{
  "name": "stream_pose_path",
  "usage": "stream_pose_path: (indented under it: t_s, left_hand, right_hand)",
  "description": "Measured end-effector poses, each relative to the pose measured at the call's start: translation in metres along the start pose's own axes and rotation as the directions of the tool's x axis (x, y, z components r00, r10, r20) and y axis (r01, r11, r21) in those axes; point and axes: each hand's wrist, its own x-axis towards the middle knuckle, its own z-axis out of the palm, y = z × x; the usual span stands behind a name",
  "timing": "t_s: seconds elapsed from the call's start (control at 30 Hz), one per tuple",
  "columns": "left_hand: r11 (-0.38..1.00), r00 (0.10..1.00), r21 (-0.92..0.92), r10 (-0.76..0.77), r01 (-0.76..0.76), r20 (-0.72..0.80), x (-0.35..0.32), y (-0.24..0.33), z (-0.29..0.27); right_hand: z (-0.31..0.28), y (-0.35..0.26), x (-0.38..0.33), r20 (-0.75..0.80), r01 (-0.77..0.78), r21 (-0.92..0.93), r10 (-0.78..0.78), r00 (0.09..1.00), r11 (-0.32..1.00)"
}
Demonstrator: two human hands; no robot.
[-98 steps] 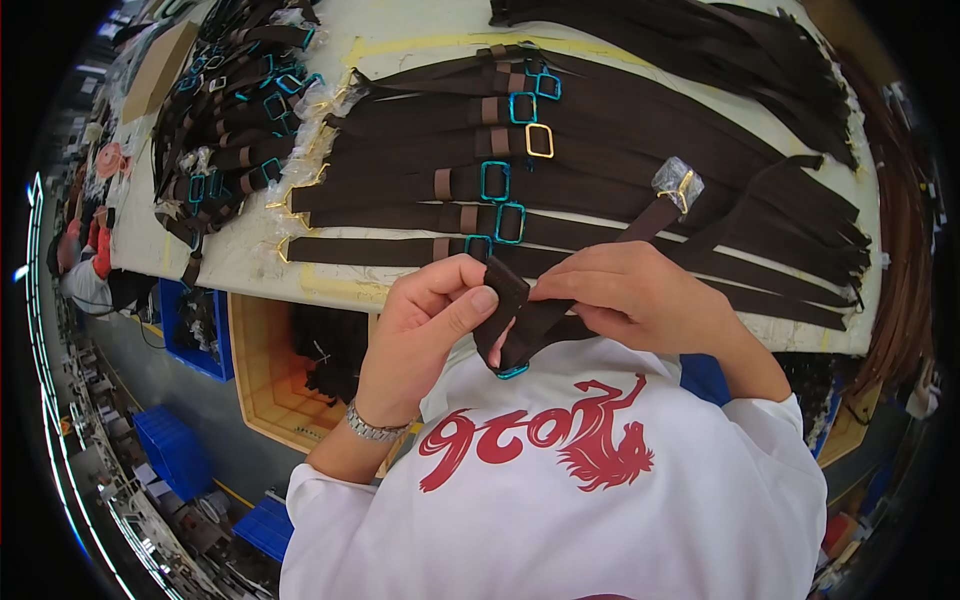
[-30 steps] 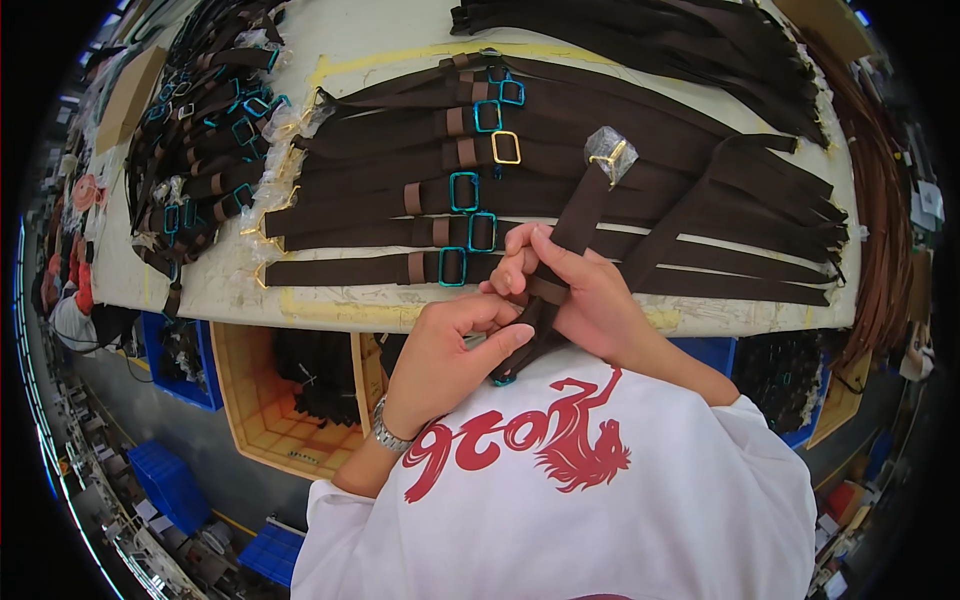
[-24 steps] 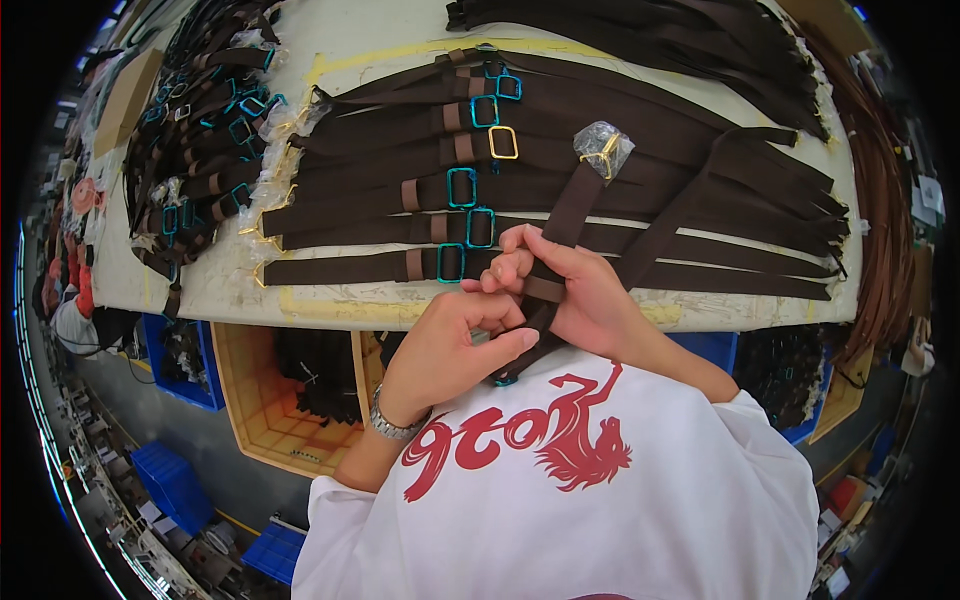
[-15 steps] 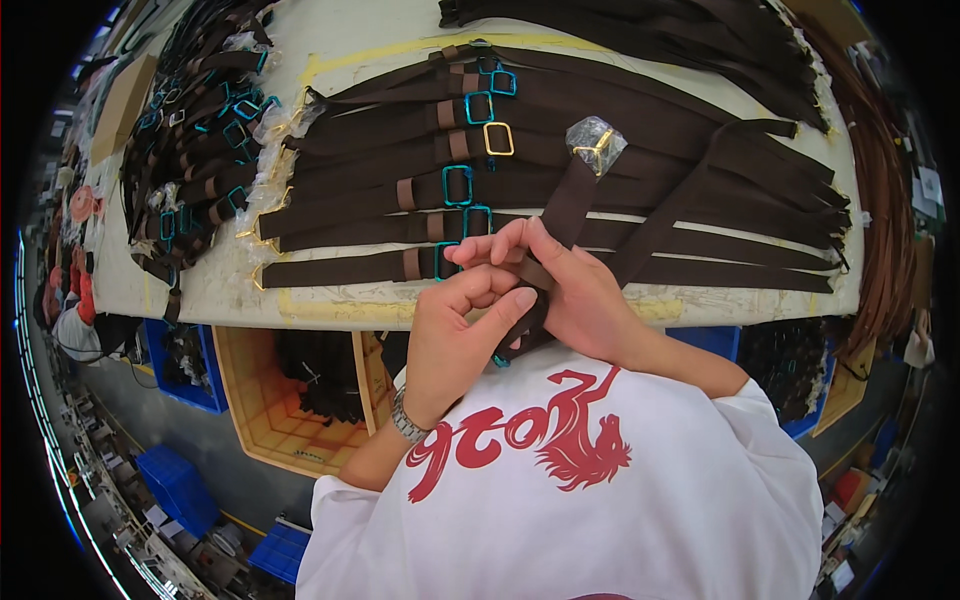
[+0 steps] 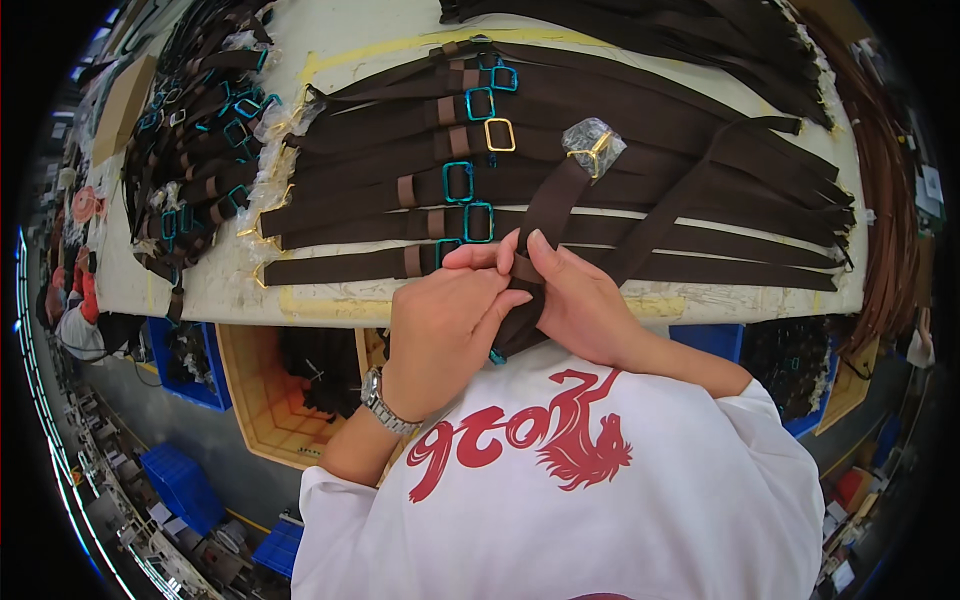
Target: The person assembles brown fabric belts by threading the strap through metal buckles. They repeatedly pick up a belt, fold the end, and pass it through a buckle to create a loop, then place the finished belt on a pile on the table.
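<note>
Both my hands work on a dark brown webbing strap (image 5: 555,205) at the table's front edge. My left hand (image 5: 445,325) pinches it from the left, its fingertips by a small brown keeper loop (image 5: 525,270) round the strap. My right hand (image 5: 585,310) grips the strap from the right, thumb up beside the loop. The strap's far end lies on the other straps and carries a gold metal fitting (image 5: 588,152) in clear plastic wrap. Its near end hangs over the edge, with a bit of blue-wrapped buckle (image 5: 497,356) peeking out below my hands.
Several similar straps (image 5: 340,267) lie side by side across the white table (image 5: 370,312), with blue-wrapped buckles (image 5: 458,182) and one bare gold buckle (image 5: 499,135). A tangled strap pile (image 5: 210,185) sits at left. Yellow (image 5: 260,400) and blue crates (image 5: 205,385) stand below the edge.
My left hand has turned, its back now facing up, and its fingers have closed in on the keeper loop. The gold-fitted strap end has barely shifted.
</note>
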Motion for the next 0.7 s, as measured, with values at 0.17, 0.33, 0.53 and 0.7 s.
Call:
stream_pose_path:
  t_s: [0.17, 0.33, 0.53, 0.7]
  left_hand:
    - [0.97, 0.979, 0.164, 0.193, -0.179, -0.07, 0.01, -0.013, 0.008]
    - [0.982, 0.99, 0.152, 0.102, -0.116, 0.094, 0.021, -0.002, -0.003]
    - [0.95, 0.968, 0.19, 0.232, -0.247, 0.099, 0.021, -0.011, 0.0]
    - [0.944, 0.968, 0.228, 0.25, -0.24, -0.017, 0.025, -0.022, 0.02]
  right_hand:
    - [-0.005, 0.001, 0.0, -0.053, -0.074, 0.117, 0.081, 0.995, 0.99]
    - [-0.015, 0.006, -0.009, -0.132, -0.122, 0.234, 0.155, 0.979, 0.965]
    - [-0.017, 0.013, -0.007, -0.104, -0.108, 0.194, 0.13, 0.986, 0.975]
    - [-0.012, 0.012, -0.003, -0.302, -0.162, 0.097, 0.184, 0.935, 0.982]
